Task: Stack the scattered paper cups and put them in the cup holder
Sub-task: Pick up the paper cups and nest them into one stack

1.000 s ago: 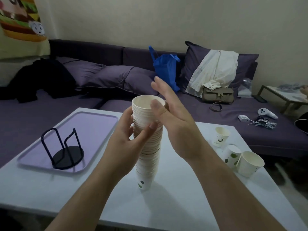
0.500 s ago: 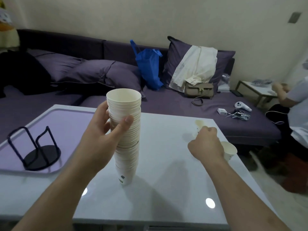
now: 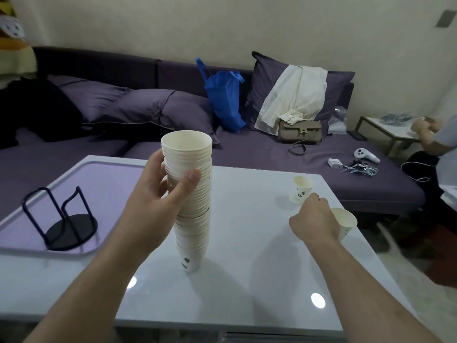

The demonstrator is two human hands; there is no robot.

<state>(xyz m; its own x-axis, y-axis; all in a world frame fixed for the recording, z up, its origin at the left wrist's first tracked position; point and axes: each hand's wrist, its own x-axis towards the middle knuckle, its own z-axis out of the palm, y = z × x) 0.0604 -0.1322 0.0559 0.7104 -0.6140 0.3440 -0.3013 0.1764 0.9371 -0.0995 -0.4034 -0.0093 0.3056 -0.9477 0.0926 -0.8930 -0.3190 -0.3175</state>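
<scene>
- A tall stack of paper cups [image 3: 191, 199] stands upright near the middle of the pale worktop [image 3: 247, 268], leaning slightly, its base resting on the surface.
- The left hand [image 3: 158, 201] grips the upper part of the stack, thumb curled across its front and the other fingers wrapped round the far side.
- To the right, the right hand [image 3: 315, 220] is curled round a single paper cup [image 3: 345, 222] tilted near the worktop's right edge; how the fingers sit on it is hidden behind the hand.
- Another loose cup [image 3: 300, 189] stands upright just beyond that hand, apart from it.
- The black wire cup holder [image 3: 61, 222] sits on a lilac tray [image 3: 103, 179] at the worktop's left side, well apart from the stack.
- Behind the worktop runs a purple sofa [image 3: 272, 157] carrying a blue bag [image 3: 225, 100], a tan handbag [image 3: 299, 131] and a white controller [image 3: 366, 154].
- Another person [image 3: 442, 154] sits at the far right edge.
</scene>
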